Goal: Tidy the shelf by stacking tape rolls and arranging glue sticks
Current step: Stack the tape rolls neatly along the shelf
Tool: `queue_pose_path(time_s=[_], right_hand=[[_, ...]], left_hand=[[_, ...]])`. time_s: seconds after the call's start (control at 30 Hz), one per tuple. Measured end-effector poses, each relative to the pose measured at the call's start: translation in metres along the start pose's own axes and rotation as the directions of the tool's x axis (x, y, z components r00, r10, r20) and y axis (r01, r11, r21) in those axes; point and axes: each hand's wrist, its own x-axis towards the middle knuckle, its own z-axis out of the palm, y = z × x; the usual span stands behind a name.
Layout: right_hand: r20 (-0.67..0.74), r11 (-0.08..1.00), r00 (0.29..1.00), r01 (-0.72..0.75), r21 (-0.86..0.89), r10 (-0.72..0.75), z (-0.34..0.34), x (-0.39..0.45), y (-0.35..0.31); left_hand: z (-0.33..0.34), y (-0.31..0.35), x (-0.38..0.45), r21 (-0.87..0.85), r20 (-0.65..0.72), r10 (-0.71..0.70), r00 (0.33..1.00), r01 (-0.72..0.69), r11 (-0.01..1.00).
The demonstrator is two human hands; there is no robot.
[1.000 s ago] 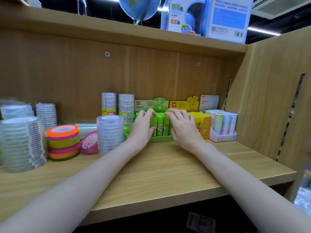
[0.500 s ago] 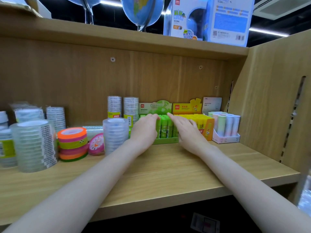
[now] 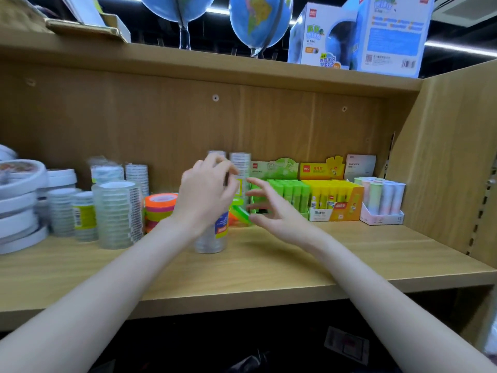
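Wooden shop shelf (image 3: 269, 267) carries the stock, with globes (image 3: 259, 20) on the board above. At its middle, a clear tape stack (image 3: 212, 238) stands just in front of the left hand (image 3: 204, 200), whose grip is half curled above it; whether anything is held cannot be told through the blur. The right hand (image 3: 271, 211) is spread with its grip open, nothing held, just before the green glue sticks (image 3: 290, 191). Yellow glue sticks (image 3: 333, 195) and pastel glue sticks (image 3: 382, 197) are lined up further right. More clear rolls (image 3: 117, 214), an orange tape stack (image 3: 158, 208) and white rolls (image 3: 18, 208) are set to the left. Attention appears to be turning to the tape; squaring the middle stack is judged next, calling for a steady two-handed hold.
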Motion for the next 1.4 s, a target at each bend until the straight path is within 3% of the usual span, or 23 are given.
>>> queue_pose_path(time_s=[0.13, 0.23, 0.3, 0.4, 0.6, 0.8, 0.93, 1.1, 1.23, 1.4], right_hand=[[-0.019, 0.979, 0.999, 0.037, -0.202, -0.042, 0.022, 0.016, 0.003], [-0.002, 0.901, 0.998, 0.06, -0.429, -0.067, 0.022, 0.033, 0.012], [0.065, 0.867, 0.998, 0.015, -0.498, 0.021, 0.022, 0.047, 0.018], [0.074, 0.794, 0.99, -0.048, -0.606, 0.116, 0.032, 0.059, 0.025], [-0.019, 0.781, 1.0, -0.019, -0.624, 0.009, 0.034, 0.048, 0.023], [0.115, 0.713, 0.993, 0.067, -0.698, 0.02, 0.022, 0.008, 0.009], [0.122, 0.926, 0.992, 0.023, -0.378, 0.025, 0.013, -0.018, 0.004], [0.071, 0.986, 0.997, 0.05, -0.156, -0.039, 0.011, -0.013, -0.003], [-0.055, 0.97, 0.998, 0.026, -0.24, -0.041, 0.013, 0.012, -0.007], [-0.018, 0.841, 0.995, -0.09, -0.534, 0.095, 0.028, 0.053, 0.003]], left_hand=[[-0.011, -0.016, -0.017, -0.313, 0.11, -0.138, 0.984, 0.166, 0.935], [-0.019, -0.03, -0.034, -0.472, 0.293, -0.088, 0.952, 0.224, 0.852], [-0.022, -0.035, -0.041, -0.458, 0.334, -0.069, 0.94, 0.226, 0.86], [-0.029, -0.037, -0.046, -0.438, 0.272, -0.111, 0.956, 0.225, 0.87], [-0.05, -0.046, -0.057, -0.312, 0.252, -0.22, 0.942, 0.294, 0.903], [-0.076, -0.049, -0.052, -0.127, 0.399, -0.212, 0.892, 0.283, 0.951], [-0.062, -0.055, -0.062, -0.15, 0.235, -0.23, 0.944, 0.269, 0.951], [-0.048, -0.055, -0.075, -0.192, 0.066, -0.187, 0.98, 0.197, 0.962], [-0.047, -0.06, -0.072, -0.183, 0.084, -0.168, 0.982, 0.18, 0.966], [-0.04, -0.066, -0.068, -0.126, 0.042, -0.111, 0.993, 0.116, 0.985]])
